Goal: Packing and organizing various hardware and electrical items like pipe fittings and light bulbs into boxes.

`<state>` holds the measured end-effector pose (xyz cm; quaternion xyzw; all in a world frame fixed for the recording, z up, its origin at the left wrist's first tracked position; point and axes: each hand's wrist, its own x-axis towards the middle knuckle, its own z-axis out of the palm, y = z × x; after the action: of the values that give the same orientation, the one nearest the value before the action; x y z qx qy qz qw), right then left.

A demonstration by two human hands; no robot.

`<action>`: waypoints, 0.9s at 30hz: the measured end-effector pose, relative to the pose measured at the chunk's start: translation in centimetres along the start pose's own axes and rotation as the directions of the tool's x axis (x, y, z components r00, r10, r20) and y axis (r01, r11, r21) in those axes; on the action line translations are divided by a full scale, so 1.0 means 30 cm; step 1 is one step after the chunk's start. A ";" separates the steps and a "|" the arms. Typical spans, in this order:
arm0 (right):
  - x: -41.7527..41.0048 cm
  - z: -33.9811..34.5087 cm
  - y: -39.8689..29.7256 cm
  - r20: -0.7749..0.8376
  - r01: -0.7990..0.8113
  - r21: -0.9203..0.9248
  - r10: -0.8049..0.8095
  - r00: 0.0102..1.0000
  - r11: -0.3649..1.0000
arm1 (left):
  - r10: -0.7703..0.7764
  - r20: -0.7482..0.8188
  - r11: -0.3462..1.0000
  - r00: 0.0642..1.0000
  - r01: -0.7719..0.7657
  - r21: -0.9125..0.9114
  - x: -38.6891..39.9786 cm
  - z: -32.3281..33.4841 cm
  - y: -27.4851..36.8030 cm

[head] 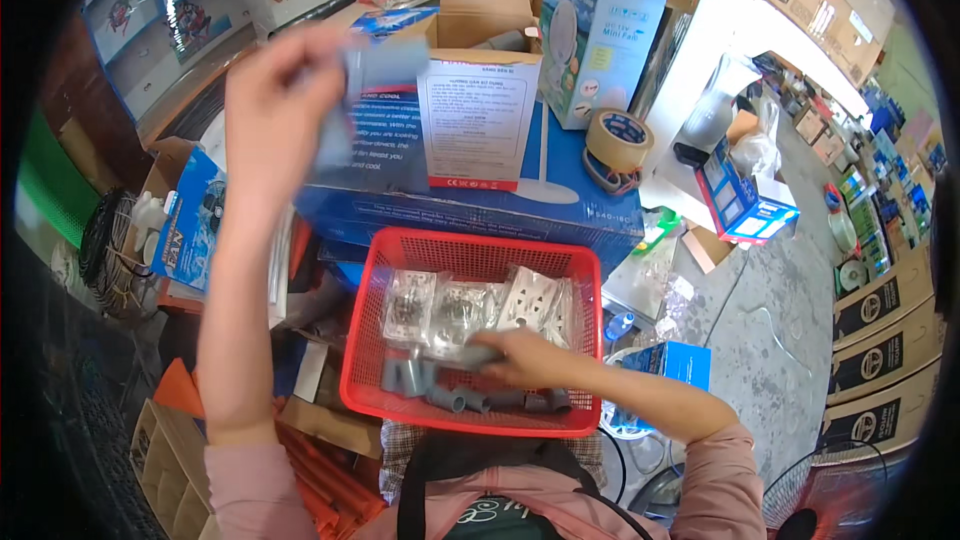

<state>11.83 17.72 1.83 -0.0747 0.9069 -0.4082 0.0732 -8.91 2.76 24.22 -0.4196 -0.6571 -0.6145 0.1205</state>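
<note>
My left hand point(289, 90) is raised over the large blue carton and holds a grey pipe fitting point(386, 66), blurred by motion. Down in the red plastic basket point(480, 424), my right hand point(525, 360) grips another grey plastic pipe fitting point(480, 354), partly covered by the fingers. Several grey elbow fittings point(446, 397) lie along the basket's near side. Behind them are clear-bagged white socket plates point(529, 298), standing or leaning together. An open cardboard box point(480, 127) beyond the basket has grey fittings point(506, 41) inside.
The box stands on a large blue carton point(465, 214), beside a mini fan box point(600, 37) and a tape roll point(619, 139). A fan box point(191, 217) is at left. Cartons point(874, 315) and a blue-red box point(746, 195) occupy the right side.
</note>
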 end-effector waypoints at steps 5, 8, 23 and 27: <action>0.069 -0.389 -0.275 -0.618 0.157 0.329 0.087 0.781 0.931 | -0.148 0.065 0.975 0.987 0.157 -0.158 0.371 0.069 -0.053; 0.139 -0.627 -0.325 -0.738 0.310 0.440 0.143 0.659 0.843 | -0.342 0.068 0.928 0.937 0.349 -0.131 0.434 0.237 -0.123; 0.264 -0.997 -0.428 -0.730 0.212 0.330 0.107 0.675 0.920 | 0.055 0.223 0.915 0.973 -0.139 0.380 0.288 0.276 -0.251; 0.381 -0.961 -0.380 -0.765 0.131 0.158 0.038 0.643 0.979 | 0.341 0.038 0.749 0.939 -0.296 0.592 0.130 0.342 -0.294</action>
<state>-4.06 29.04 28.50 0.0887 0.8050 -0.4919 -0.3197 -13.84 14.61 18.40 -0.4447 -0.7288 -0.3651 0.3712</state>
